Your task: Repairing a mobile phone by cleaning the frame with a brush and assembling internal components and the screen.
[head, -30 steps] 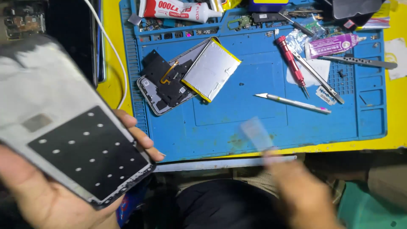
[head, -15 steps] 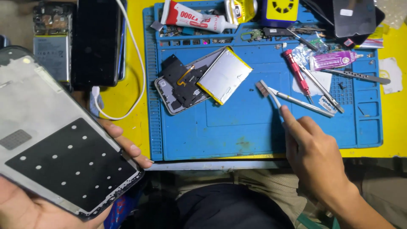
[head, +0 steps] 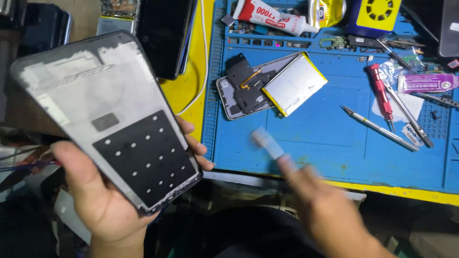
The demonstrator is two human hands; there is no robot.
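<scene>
My left hand grips a phone frame; my blurred right hand seemingly pinches a flat tool, which could scratch the frame.

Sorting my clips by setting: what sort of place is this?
Most likely a phone repair bench. The left hand holds a bare phone frame, an opened phone with its battery lifted lies on a blue work mat, and a red screwdriver lies nearby.
</scene>
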